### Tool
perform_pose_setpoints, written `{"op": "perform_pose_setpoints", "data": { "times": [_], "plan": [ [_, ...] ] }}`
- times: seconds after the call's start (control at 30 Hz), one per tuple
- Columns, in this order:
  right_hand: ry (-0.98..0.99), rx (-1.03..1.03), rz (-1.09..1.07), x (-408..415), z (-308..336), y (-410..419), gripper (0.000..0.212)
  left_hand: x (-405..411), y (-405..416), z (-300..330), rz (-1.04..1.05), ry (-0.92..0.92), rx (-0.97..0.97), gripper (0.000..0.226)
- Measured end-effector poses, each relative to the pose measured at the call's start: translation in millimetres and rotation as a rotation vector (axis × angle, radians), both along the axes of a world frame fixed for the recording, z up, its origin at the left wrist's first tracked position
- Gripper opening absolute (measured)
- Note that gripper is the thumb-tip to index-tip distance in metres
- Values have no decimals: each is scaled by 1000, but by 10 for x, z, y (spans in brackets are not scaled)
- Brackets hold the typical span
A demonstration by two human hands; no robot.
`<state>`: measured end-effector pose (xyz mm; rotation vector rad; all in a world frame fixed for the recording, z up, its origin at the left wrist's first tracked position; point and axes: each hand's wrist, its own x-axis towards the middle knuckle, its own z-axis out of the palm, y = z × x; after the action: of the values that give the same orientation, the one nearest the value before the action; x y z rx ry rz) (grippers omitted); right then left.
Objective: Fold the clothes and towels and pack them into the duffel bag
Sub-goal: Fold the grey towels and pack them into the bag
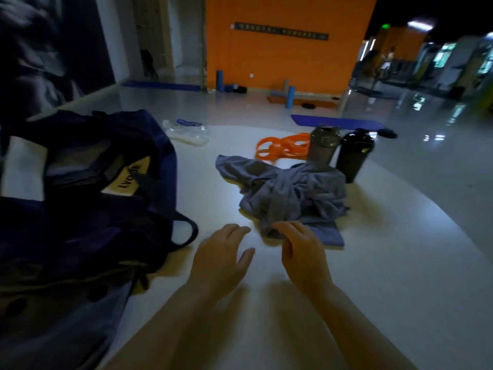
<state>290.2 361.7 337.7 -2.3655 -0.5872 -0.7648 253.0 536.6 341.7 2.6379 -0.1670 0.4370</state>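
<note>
A crumpled grey cloth (290, 193) lies in a heap at the middle of the white table (373, 263). Under its near edge shows a flat, folded grey piece (328, 233). My right hand (301, 252) pinches the heap's near corner between curled fingers and thumb. My left hand (221, 252) hovers just left of that corner, fingers relaxed and spread, holding nothing. The dark navy duffel bag (88, 204) stands open on the left, with folded fabric and a labelled card inside. One of its strap loops (186, 231) reaches toward my left hand.
Behind the heap stand a grey shaker bottle (322, 145) and a black shaker bottle (353, 156). An orange resistance band (282, 146) lies beside them. A clear plastic pouch (186, 132) sits at the table's far left. Beyond is a gym floor with mats and foam rollers.
</note>
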Motion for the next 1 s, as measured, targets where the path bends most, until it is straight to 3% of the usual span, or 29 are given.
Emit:
{"op": "perform_pose_setpoints", "data": {
  "times": [0.07, 0.17, 0.33, 0.43, 0.6, 0.77, 0.9, 1.0],
  "plan": [
    [29, -33, -85, 70, -70, -272, 34, 200, -208, -124, -15, 38, 12, 54],
    [124, -156, -237, 197, -205, -595, 40, 508, -430, -161, -85, -44, 46, 57],
    [160, -149, -329, 245, -336, -767, 32, 1000, -629, -152, -126, -68, 112, 48],
    [187, -173, -338, 261, -364, -755, 32, 1083, -593, -180, -108, -129, 11, 31],
    [232, -161, -334, 249, -336, -732, 37, 991, -389, -15, -72, -204, -213, 14],
    [335, -35, -307, 217, -249, -741, 70, 711, -74, 245, -26, -294, -270, 10],
    [350, 51, -287, 193, -235, -754, 56, 210, 94, 324, 14, -237, -307, 6],
    [320, 92, -289, 176, -225, -745, 61, -132, 222, 144, 17, -182, -259, 6]
  ]
}}
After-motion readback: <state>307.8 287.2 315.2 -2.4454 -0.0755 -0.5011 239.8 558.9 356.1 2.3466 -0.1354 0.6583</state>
